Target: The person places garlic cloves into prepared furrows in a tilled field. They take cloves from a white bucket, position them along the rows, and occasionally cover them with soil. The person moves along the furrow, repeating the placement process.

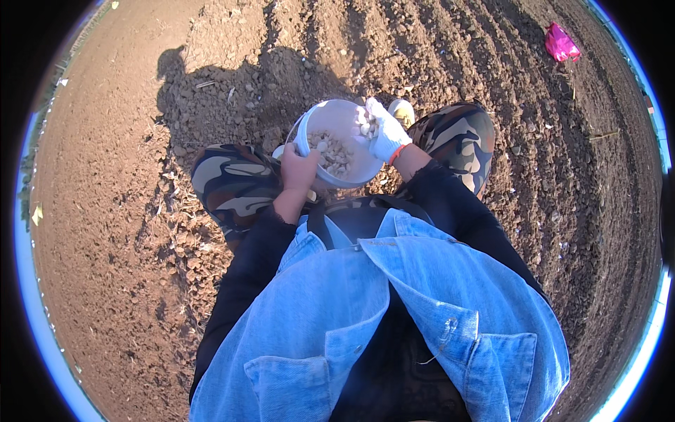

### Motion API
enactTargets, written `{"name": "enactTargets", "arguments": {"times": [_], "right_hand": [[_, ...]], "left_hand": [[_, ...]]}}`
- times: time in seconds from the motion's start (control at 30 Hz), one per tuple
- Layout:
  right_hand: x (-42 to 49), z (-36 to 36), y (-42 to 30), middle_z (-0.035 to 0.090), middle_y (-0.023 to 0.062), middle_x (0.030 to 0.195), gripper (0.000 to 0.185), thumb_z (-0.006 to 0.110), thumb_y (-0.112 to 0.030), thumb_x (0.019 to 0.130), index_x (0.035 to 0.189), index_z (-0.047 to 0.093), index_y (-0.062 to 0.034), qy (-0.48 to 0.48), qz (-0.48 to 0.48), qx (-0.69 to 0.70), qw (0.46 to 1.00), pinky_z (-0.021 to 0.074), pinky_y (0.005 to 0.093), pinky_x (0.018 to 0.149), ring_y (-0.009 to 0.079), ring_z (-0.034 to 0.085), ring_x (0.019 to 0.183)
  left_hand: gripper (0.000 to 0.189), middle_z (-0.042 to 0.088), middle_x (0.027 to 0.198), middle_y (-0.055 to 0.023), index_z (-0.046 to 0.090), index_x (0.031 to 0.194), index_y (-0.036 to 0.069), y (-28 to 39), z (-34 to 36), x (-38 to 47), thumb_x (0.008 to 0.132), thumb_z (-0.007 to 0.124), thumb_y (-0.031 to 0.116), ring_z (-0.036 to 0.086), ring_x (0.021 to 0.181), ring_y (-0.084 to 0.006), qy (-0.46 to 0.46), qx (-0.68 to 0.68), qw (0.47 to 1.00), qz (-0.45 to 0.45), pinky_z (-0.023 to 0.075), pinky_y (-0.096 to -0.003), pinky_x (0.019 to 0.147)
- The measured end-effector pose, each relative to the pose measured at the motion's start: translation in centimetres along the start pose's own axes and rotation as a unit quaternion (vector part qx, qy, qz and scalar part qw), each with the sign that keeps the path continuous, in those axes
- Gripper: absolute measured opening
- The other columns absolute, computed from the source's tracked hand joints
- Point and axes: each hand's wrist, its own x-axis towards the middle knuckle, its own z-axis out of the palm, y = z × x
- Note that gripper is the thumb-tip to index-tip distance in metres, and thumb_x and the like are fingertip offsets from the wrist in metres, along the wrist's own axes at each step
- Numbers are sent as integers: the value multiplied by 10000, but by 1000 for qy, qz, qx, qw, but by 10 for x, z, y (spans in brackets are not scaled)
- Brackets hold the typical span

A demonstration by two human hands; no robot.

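A white plastic bucket (pixel 335 117) is tilted between my knees, its mouth facing up towards me. Pale pieces that look like garlic cloves (pixel 333 155) lie in a layer at its bottom. My bare left hand (pixel 299 168) grips the near left part of the rim, with the thumb over the edge. At the right side of the mouth, my right hand (pixel 389 133) wears a white knit glove with an orange cuff. It holds a handful of the cloves (pixel 365 124) above the bucket's inside. Its fingertips are partly hidden.
Furrowed, cloddy soil (pixel 379 47) stretches ahead and to the right; flatter soil (pixel 105 174) lies left. A bright pink plastic bag (pixel 561 43) rests on the furrows at upper right. My camouflage-clad knees (pixel 237 182) flank the bucket. A light shoe (pixel 402 112) shows beyond my right hand.
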Motion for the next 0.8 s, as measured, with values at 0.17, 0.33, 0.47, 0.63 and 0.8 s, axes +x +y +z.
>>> {"name": "enactTargets", "arguments": {"times": [0.17, 0.33, 0.47, 0.63, 0.8], "right_hand": [[4, 11, -24, 624, 8, 821, 346, 631, -423, 948, 1013, 637, -83, -21, -52, 82, 995, 505, 304, 660, 175, 594, 716], [39, 28, -85, 662, 0, 823, 251, 628, -341, 963, 875, 617, -106, -55, -66, 220, 972, 544, 277, 616, 165, 618, 696], [91, 19, -118, 661, 38, 862, 283, 566, -385, 990, 889, 612, -125, -39, -112, 195, 974, 567, 310, 657, 182, 625, 769], [163, -56, -72, 664, 18, 888, 300, 603, -418, 970, 939, 610, -120, 132, -37, 166, 977, 548, 382, 812, 189, 639, 823], [199, -153, 52, 546, 11, 708, 315, 515, -374, 1019, 829, 527, -123, 273, 159, 213, 924, 504, 386, 672, 201, 529, 627]], "left_hand": [[477, 680, 922, -155, 608, 1034, -40, 15, -10, 17, 712, 760, 277, 663, 825, -247, 10, -7, 1000, -1, 518, -383, 753], [374, 615, 800, -71, 574, 1035, -40, 53, -38, 63, 785, 705, 205, 566, 534, -115, -15, -28, 999, 18, 432, -240, 404], [343, 581, 756, -43, 570, 1018, -33, 84, -71, 111, 791, 697, 191, 542, 506, -101, -34, -44, 998, -24, 411, -239, 390], [391, 627, 792, -89, 575, 1030, -57, 97, -87, 177, 761, 727, 183, 602, 611, -154, -5, 1, 1000, -11, 488, -295, 527], [327, 648, 840, -101, 561, 993, -36, 86, -88, 234, 762, 717, 135, 619, 715, -147, -7, 50, 999, 8, 494, -298, 634]]}}
